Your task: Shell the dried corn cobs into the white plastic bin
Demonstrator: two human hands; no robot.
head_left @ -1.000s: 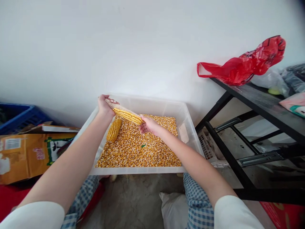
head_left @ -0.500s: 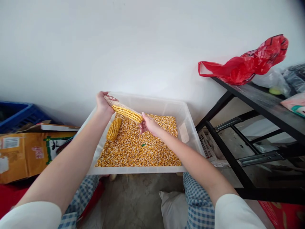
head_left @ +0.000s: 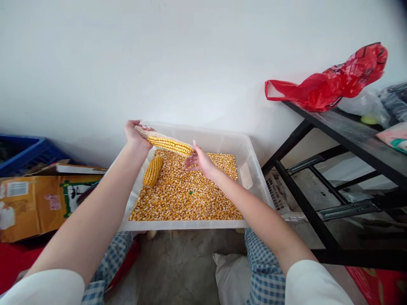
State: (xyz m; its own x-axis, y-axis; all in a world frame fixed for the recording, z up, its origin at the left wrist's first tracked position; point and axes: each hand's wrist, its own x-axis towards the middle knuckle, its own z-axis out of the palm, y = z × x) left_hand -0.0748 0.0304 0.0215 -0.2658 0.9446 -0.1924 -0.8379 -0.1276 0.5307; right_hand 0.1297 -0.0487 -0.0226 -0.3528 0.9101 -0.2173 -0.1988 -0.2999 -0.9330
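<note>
My left hand [head_left: 137, 137] is closed around the bare end of a corn cob [head_left: 171, 144], partly stripped, with yellow kernels on the rest of it. At the cob's other end, my right hand [head_left: 201, 162] has its fingers spread and thumb raised beside the tip; whether it touches the cob is hard to tell. Below lies a plastic tub [head_left: 254, 186] with loose corn kernels [head_left: 190, 199] over its bottom. A second corn cob [head_left: 153, 171], full of kernels, rests on them at the left. A small green bit [head_left: 190, 192] lies among the kernels.
A black metal rack [head_left: 346, 144] stands at the right, a red plastic bag [head_left: 327, 89] on its top. To the left are a cardboard box [head_left: 32, 207] and a blue crate [head_left: 28, 152]. A white wall [head_left: 190, 63] rises behind the tub.
The fingers of my right hand have opened and moved slightly off the cob's tip. The cob has turned, so more kernel rows face me.
</note>
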